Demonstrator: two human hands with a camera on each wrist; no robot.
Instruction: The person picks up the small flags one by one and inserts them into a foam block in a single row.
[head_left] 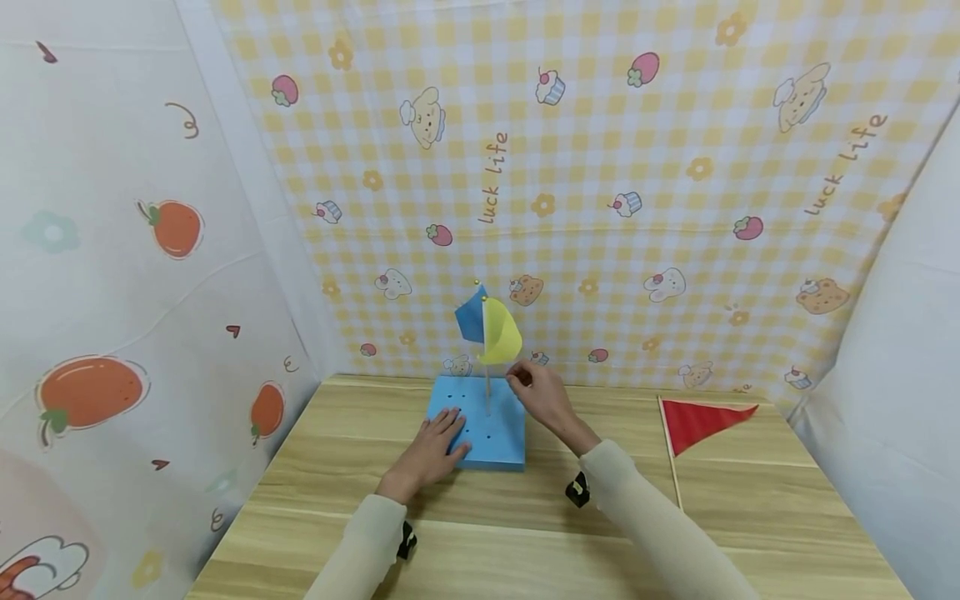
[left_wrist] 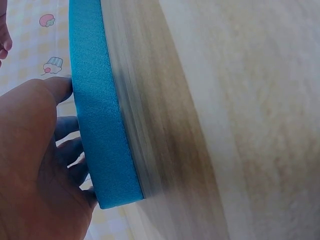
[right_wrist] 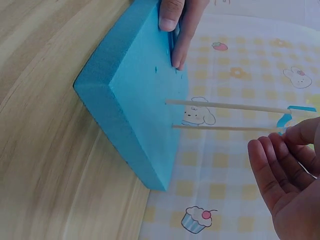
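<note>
A light blue foam block (head_left: 498,446) with several small holes lies on the table. Two thin sticks rise from it, bearing a yellow flag (head_left: 503,332) and, behind it, a blue flag (head_left: 471,316); both have gold beads at their tops. My left hand (head_left: 431,454) rests on the block's left side with fingers spread over its top, the thumb near the front edge. Just right of the sticks, below the yellow flag, is my right hand (head_left: 542,393), thumb and fingertips close together. In the right wrist view its fingers (right_wrist: 280,167) look loosely bent beside the sticks, with nothing visibly held.
A red triangular flag (head_left: 705,423) on a stick lies on the wooden table (head_left: 510,562) to the right, near the right forearm. Behind the block hangs a yellow checked cloth (head_left: 585,250). A white printed cloth (head_left: 150,292) borders the left side.
</note>
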